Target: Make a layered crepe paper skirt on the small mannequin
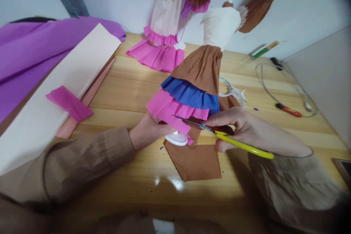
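A small dress form (219,25) on a white round base (177,139) wears a crepe-paper skirt in tiers of brown (203,67), blue (192,95) and pink (170,111). My left hand (149,129) is closed on the lower edge of the pink tier beside the base. My right hand (241,128) grips yellow-handled scissors (219,135), whose blades lie against the pink hem. A brown paper piece (196,161) lies flat on the table under the skirt.
Cream sheets (63,84), a pink scrap (70,102) and purple crepe paper (30,51) lie at the left of the wooden table (128,91). A second paper dress (161,44) stands by the wall. A cable (276,95), red tool (289,110) and green pen (264,49) lie right.
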The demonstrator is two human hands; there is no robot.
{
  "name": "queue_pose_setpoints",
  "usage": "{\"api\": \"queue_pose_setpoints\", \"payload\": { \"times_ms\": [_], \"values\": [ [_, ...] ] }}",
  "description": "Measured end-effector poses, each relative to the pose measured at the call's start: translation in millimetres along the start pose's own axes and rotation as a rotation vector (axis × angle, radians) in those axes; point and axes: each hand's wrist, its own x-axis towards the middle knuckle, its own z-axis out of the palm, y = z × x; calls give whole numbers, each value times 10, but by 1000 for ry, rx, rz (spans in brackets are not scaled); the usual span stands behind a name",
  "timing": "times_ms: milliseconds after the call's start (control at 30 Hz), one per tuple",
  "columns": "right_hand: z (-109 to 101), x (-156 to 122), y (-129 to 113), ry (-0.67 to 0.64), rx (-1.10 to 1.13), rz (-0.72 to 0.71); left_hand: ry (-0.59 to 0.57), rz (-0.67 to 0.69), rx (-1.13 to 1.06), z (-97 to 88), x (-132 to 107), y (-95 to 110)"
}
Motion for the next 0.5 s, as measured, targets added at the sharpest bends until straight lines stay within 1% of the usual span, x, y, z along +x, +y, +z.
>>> {"api": "queue_pose_setpoints", "payload": {
  "times_ms": [133,267,333,500],
  "values": [
    [16,-13,9,-5,32,10,23,30,9,6,-6,-5],
    [14,-23,-7,-1,45,14,28,22,25,12,-8,2],
    [9,-20,-23,5,37,-5,26,22,34,14,-7,3],
    [35,-9,-79,70,-54,-82,68,30,47,32,-3,21]
  ]
}}
